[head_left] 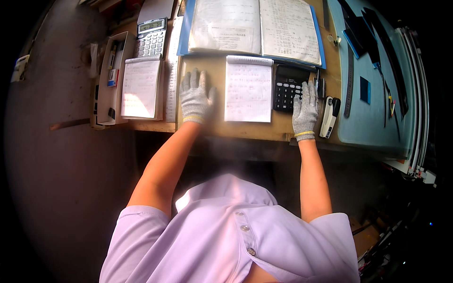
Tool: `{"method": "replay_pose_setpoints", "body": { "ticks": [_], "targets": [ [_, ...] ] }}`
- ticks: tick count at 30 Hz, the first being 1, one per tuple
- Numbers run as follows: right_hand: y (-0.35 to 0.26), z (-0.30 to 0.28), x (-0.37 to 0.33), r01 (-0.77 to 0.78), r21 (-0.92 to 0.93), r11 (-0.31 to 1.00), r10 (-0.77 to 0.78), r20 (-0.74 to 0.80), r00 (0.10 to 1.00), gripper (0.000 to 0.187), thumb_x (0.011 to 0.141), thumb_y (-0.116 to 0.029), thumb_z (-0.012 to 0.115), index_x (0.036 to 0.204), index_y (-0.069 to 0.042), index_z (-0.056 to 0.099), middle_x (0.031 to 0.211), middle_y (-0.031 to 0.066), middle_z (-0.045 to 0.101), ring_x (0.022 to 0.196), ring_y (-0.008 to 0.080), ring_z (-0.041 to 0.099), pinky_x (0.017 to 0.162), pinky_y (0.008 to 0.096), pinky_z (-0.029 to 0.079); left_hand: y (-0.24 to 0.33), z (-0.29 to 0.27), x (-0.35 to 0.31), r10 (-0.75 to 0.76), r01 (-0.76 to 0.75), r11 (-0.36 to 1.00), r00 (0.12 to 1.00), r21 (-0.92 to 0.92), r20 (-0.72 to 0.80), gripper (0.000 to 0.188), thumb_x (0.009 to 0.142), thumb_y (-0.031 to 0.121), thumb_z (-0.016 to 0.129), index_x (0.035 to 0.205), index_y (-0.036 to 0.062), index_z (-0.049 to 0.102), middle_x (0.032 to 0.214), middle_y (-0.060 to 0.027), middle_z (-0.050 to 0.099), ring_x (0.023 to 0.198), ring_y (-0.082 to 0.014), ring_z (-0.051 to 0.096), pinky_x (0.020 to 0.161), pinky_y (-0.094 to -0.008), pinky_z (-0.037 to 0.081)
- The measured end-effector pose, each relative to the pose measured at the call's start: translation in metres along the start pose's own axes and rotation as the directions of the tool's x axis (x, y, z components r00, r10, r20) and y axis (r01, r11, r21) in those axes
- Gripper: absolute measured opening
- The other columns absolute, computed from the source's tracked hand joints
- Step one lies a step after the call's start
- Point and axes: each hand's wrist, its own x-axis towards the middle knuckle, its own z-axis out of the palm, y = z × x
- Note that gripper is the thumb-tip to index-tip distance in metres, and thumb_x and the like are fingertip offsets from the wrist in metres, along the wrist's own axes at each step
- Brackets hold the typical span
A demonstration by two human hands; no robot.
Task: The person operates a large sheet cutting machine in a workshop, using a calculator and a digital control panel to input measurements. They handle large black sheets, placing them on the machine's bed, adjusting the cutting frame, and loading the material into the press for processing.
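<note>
Both my hands wear grey knit gloves. My left hand [195, 97] lies flat on the wooden desk [212, 75], fingers spread, just left of a white notepad [248, 89] covered in handwriting. My right hand [305, 111] rests at the right edge of a black calculator [288, 87], its fingers on or just above the keys. Neither hand grips anything. The notepad lies between the two hands.
An open blue binder [257, 29] with written sheets lies at the back. A second notepad [140, 88], a grey calculator [151, 37] and a tray of pens [112, 70] are at the left. A white stapler [329, 117], a ruler [348, 85] and a blue cutting mat [377, 108] sit on the right.
</note>
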Motion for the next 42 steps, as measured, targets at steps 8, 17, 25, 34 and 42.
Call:
{"method": "replay_pose_setpoints", "body": {
  "ticks": [8,17,25,34,42],
  "targets": [
    [0.012,0.014,-0.006,0.032,-0.091,0.995,-0.02,0.123,0.992,0.053,0.098,-0.028,0.054,0.144,-0.005,0.046,0.151,0.0175,0.042,0.136,0.0396,0.04,0.116,0.0475,0.03,0.001,-0.002,0.0,-0.013,0.013,1.0,1.0,-0.006,0.014,0.062,0.092,0.033,0.061,0.145,0.0055,0.044,0.149,-0.0214,0.041,0.139,-0.0433,0.034,0.116,-0.0503,0.028],
    [0.008,0.004,-0.006,-0.036,0.036,0.999,0.032,0.089,0.996,0.054,0.097,-0.026,0.056,0.145,-0.006,0.045,0.15,0.0166,0.043,0.135,0.0386,0.042,0.114,0.0468,0.031,0.001,-0.002,0.001,-0.013,0.012,1.0,1.0,0.024,0.012,0.06,0.092,0.034,0.06,0.144,0.0075,0.045,0.15,-0.0198,0.041,0.138,-0.0419,0.035,0.115,-0.0508,0.027],
    [-0.024,-0.015,-0.039,-0.101,0.043,0.994,0.098,0.073,0.993,0.053,0.095,-0.027,0.059,0.143,-0.009,0.047,0.159,0.0228,0.021,0.144,0.0438,0.025,0.116,0.0542,0.021,0.004,-0.004,0.002,-0.002,0.002,0.999,1.0,0.043,0.015,0.059,0.093,0.033,0.06,0.144,0.0083,0.045,0.148,-0.02,0.043,0.137,-0.0421,0.036,0.115,-0.0501,0.03],
    [-0.041,-0.007,-0.046,-0.069,-0.045,0.997,0.074,0.135,0.988,0.043,0.095,-0.04,0.054,0.131,-0.019,0.062,0.158,0.0223,0.023,0.145,0.0449,0.022,0.114,0.0632,0.017,-0.002,0.003,0.002,0.029,-0.028,0.999,0.999,0.047,-0.025,0.057,0.092,0.034,0.06,0.142,0.0087,0.049,0.148,-0.0198,0.045,0.135,-0.0416,0.039,0.113,-0.0509,0.03],
    [-0.048,-0.003,-0.037,-0.013,-0.02,1.0,0.016,0.181,0.983,0.041,0.09,-0.033,0.06,0.126,-0.014,0.064,0.155,0.0229,0.03,0.142,0.0442,0.029,0.115,0.0597,0.02,0.001,-0.001,0.003,0.026,-0.025,0.998,0.999,0.066,-0.023,0.055,0.094,0.032,0.06,0.143,0.0098,0.048,0.147,-0.0193,0.045,0.136,-0.0412,0.039,0.113,-0.049,0.033]
  ]
}}
